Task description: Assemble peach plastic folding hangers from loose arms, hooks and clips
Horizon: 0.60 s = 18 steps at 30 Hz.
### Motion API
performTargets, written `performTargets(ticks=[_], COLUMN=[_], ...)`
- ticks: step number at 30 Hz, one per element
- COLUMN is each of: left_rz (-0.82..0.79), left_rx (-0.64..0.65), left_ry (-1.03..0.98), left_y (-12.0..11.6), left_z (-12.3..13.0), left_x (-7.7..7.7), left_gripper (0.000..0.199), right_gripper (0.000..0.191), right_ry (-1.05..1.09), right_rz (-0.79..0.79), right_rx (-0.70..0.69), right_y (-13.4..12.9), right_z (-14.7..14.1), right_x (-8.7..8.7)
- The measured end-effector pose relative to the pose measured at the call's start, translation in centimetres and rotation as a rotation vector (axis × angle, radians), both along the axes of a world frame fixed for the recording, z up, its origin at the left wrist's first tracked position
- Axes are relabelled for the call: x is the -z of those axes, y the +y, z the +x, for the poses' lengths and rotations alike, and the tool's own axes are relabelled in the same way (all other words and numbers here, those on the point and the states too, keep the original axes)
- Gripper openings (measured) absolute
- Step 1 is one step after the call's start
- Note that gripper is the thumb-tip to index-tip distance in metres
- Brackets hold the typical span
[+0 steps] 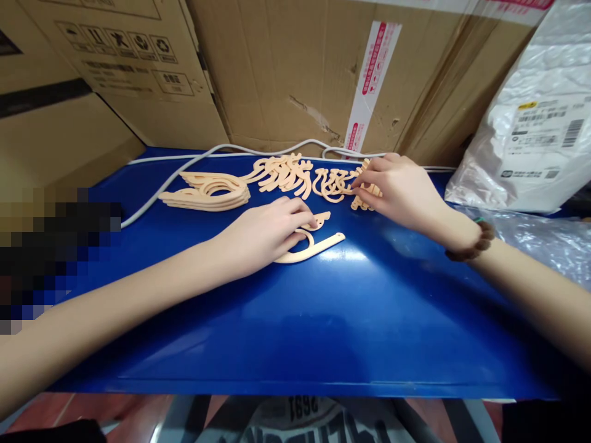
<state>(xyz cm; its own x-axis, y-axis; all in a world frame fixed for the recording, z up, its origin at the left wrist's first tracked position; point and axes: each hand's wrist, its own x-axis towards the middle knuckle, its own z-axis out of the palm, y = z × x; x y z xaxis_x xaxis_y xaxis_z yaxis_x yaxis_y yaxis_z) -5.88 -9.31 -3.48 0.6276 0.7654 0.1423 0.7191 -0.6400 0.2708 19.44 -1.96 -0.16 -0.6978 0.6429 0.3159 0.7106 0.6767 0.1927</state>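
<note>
My left hand [272, 232] rests on the blue table with its fingers closed around a cream plastic hanger arm [318, 247], which has a curved opening and a straight bar with a small hole at its end. A short cream piece with small holes [322, 219] sticks out beyond my left fingertips. My right hand [385, 184] bends over a heap of short ridged cream pieces [361, 202], its fingertips in among them, so what they pinch is hidden. Loose cream hooks [331, 184] lie just left of it.
A stack of cream hanger arms [207, 200] and a pile of curved cream pieces [284, 172] lie at the back of the table [295, 332]. Behind them run a white cable [221, 147] and large cardboard boxes [286, 74]. A white plastic parcel [530, 135] stands at right.
</note>
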Motion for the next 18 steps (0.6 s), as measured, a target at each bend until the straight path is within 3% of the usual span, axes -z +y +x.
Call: performTargets(ticks=[10,18], left_rz=[0.056,0.15], left_rx=[0.079,0.012], left_ry=[-0.061,-0.079], left_y=[2.1,1.8], left_z=[-0.9,-0.8], left_x=[0.2,0.0], left_gripper=[0.026,0.021], right_gripper=[0.024,0.02], right_ry=[-0.102,0.089], right_rz=[0.026,0.006], right_rx=[0.044,0.079], right_y=[2.6,2.2], right_z=[-2.4,-2.1], right_x=[1.5,0.3])
